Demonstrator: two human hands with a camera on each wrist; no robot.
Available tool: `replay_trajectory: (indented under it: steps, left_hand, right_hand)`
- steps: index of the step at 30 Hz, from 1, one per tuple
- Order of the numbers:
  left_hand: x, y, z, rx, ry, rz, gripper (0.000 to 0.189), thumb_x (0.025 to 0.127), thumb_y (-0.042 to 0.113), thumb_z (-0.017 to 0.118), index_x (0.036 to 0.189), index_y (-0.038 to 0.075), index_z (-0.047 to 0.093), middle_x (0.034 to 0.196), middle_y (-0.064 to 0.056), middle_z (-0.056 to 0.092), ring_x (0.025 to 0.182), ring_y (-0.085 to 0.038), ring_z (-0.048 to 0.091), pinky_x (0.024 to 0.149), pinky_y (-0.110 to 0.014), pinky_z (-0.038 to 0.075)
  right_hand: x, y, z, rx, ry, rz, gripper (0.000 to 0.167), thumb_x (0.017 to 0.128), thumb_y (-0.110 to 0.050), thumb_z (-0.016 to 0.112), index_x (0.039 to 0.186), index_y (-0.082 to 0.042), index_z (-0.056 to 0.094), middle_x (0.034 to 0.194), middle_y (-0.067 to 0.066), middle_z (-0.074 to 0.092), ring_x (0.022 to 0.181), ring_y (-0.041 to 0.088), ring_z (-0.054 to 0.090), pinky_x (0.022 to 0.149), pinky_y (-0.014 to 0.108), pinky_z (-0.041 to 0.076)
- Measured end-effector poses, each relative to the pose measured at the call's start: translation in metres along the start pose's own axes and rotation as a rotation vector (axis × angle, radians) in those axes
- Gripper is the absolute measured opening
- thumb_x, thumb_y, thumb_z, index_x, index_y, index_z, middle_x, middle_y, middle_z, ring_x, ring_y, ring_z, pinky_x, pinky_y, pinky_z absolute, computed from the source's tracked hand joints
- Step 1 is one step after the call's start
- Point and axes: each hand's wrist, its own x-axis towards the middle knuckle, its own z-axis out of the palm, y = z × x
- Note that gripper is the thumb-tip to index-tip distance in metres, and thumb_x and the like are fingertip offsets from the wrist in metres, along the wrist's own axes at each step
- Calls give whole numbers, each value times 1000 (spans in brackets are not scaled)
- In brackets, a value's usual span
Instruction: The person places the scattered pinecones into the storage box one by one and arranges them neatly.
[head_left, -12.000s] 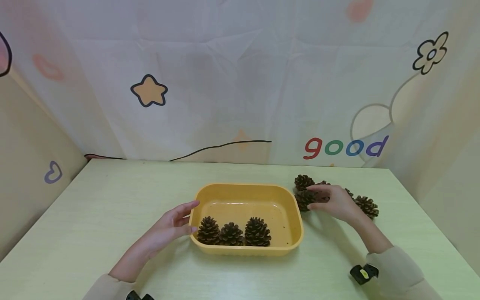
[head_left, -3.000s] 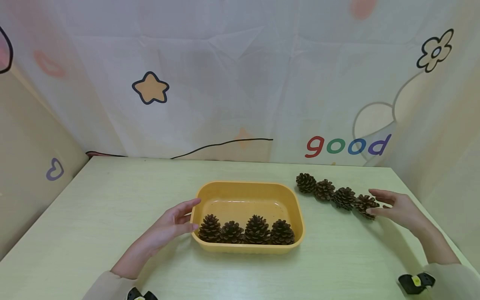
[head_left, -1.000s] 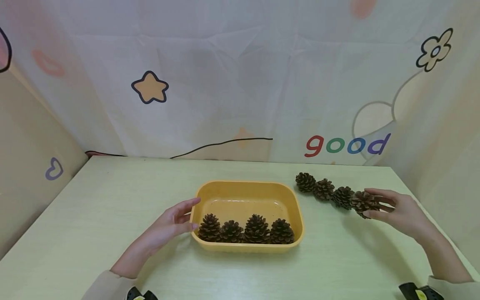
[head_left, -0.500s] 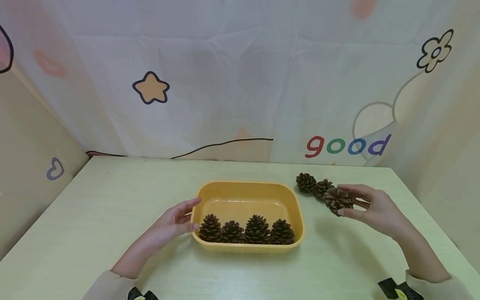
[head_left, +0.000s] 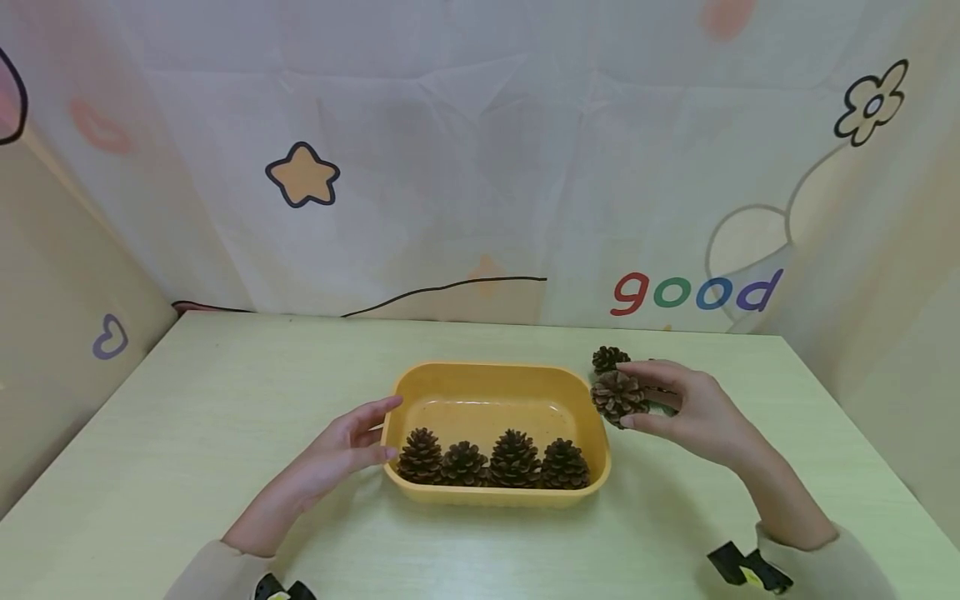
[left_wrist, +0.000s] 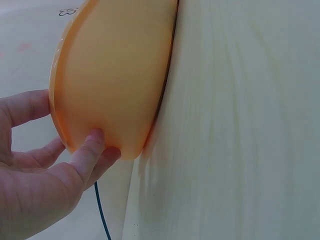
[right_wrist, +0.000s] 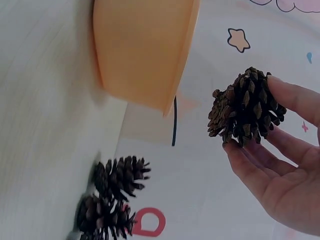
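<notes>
My right hand pinches a brown pine cone between thumb and fingers, at the right rim of a yellow plastic tub. In the right wrist view this cone is raised off the table, apart from the tub wall. Along the tub's near side, several pine cones stand in a row. My left hand rests spread fingertips against the tub's left end. The left wrist view has its thumb and fingers touching the outer wall.
Behind the right hand, another pine cone lies on the pale green table, and more are partly hidden by the hand. Two loose cones show low in the right wrist view. A printed curtain closes off the back.
Earlier my right hand set another cone in the tub's row. It has since lifted the rightmost loose cone and carried it left to the tub's rim. My left hand stays put.
</notes>
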Motion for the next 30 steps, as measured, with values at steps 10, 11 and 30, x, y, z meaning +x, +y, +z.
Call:
replay_trajectory:
  steps: [10,11,30]
  left_hand:
    - [1,1,1,-5,13,-12,68,86,6,60,143,0,23,143,-26,23,128,-41,31,96,-36,41]
    - [1,0,1,-5,14,-11,68,86,6,60,143,0,23,143,-26,24,128,-41,31,96,-36,41]
    - [2,-1,1,-3,10,-3,69,84,5,61,142,-1,23,142,-27,25,128,-42,31,97,-38,40]
  right_hand:
    - [19,-16,20,38,-48,-59,54,76,-9,73,124,2,52,121,16,55,111,31,54,93,38,42]
    - [21,-18,22,41,-52,-66,53,76,-10,73,124,1,52,121,16,55,112,31,53,94,38,42]
    - [51,-44,77,140,-108,-140,52,78,-9,71,126,-1,52,126,14,52,117,31,48,94,41,43]
